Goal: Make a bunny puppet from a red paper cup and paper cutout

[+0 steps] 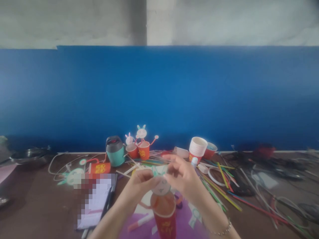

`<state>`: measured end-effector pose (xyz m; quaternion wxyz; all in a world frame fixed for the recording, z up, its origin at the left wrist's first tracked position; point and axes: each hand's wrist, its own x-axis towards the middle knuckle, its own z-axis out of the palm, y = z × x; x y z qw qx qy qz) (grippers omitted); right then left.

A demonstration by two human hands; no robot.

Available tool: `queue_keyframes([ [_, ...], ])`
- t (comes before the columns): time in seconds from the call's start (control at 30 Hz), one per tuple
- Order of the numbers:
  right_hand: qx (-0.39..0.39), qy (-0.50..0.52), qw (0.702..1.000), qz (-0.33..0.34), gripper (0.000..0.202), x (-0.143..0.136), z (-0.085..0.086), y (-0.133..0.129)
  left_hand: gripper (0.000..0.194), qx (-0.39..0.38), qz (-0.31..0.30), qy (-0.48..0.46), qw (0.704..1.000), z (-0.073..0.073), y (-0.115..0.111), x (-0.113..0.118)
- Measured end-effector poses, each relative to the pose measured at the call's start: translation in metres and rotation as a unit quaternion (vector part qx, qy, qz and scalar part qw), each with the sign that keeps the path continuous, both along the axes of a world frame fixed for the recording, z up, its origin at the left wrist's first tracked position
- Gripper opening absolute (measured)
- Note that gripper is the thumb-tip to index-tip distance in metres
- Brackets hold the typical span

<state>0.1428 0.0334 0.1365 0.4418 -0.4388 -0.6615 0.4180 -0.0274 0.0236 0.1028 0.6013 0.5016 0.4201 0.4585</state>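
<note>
A white paper rabbit head (160, 189) with green ears and a drawn face stands just above the rim of a red paper cup (164, 224). My left hand (142, 182) pinches the head's upper left side near an ear. On the other side, my right hand (183, 176) has its thumb against the upper right edge, with its fingers curved behind the ear. The cup is upright, its opening towards me, and an orange-red strip sticks out from its left side. How the head joins the cup is hidden.
A purple sheet (184, 229) lies under the cup with a marker (141, 221) and a paper cutout (195, 215). Finished rabbit cups (144, 151), a green flask (116, 154), stacked cups (197, 147) and a clipboard (96, 205) surround it. Coloured sticks (221, 192) and cables lie right.
</note>
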Motion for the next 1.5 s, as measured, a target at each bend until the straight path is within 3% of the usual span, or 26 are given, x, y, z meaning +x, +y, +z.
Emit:
queue_keyframes([
  [0.17,0.0,0.011,1.0,-0.005,0.036,-0.002,0.001,-0.004,0.03,0.022,0.026,0.007,0.999,0.004,-0.003,0.002],
  [0.37,0.023,0.037,0.998,-0.056,0.034,-0.005,0.002,-0.01,0.032,0.035,0.026,0.018,0.999,0.008,-0.006,0.004],
  [0.67,0.041,-0.008,0.998,-0.037,0.033,-0.005,0.004,-0.007,0.028,0.048,0.014,-0.008,0.999,0.007,-0.006,0.007],
  [0.93,0.04,-0.005,0.998,-0.045,0.032,-0.005,0.008,-0.014,0.025,0.063,-0.002,-0.039,0.997,0.014,-0.011,0.008],
  [1.23,0.036,-0.043,0.998,-0.021,0.043,-0.006,0.001,-0.011,0.022,0.063,0.048,-0.06,0.995,0.004,-0.005,0.002],
  [1.5,0.012,-0.006,0.999,-0.033,0.039,-0.009,-0.008,-0.002,0.021,0.042,0.081,-0.044,0.995,-0.001,-0.002,0.007],
])
